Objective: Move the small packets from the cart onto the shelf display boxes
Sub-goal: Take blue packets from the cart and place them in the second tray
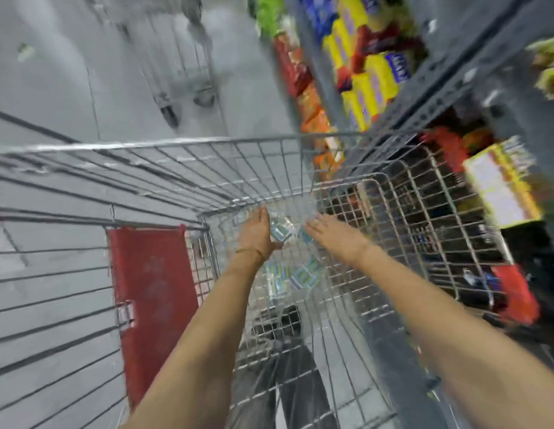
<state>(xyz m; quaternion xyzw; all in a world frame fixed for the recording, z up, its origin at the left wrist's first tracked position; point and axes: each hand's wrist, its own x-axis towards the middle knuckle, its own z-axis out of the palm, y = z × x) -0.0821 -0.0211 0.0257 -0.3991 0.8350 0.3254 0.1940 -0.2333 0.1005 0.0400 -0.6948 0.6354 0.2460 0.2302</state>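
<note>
Both my arms reach deep into a wire shopping cart [207,144]. Small white and blue packets [281,232] lie in a cluster at the far end of the cart floor, between my two hands. My left hand [258,233] rests against their left side, fingers extended, thumb beside a packet. My right hand [328,232] hovers flat just right of them, fingers apart. More of the same small packets [295,278] lie nearer to me on the cart floor, between my forearms. The view is motion-blurred, so any grip is unclear.
Grey metal shelving [439,88] stands on the right, stocked with yellow, blue and red packs. A yellow-edged display box [501,187] sits on a lower shelf beside the cart. The cart's red child-seat flap [152,289] is at left. Another cart [179,72] stands farther down the grey aisle floor.
</note>
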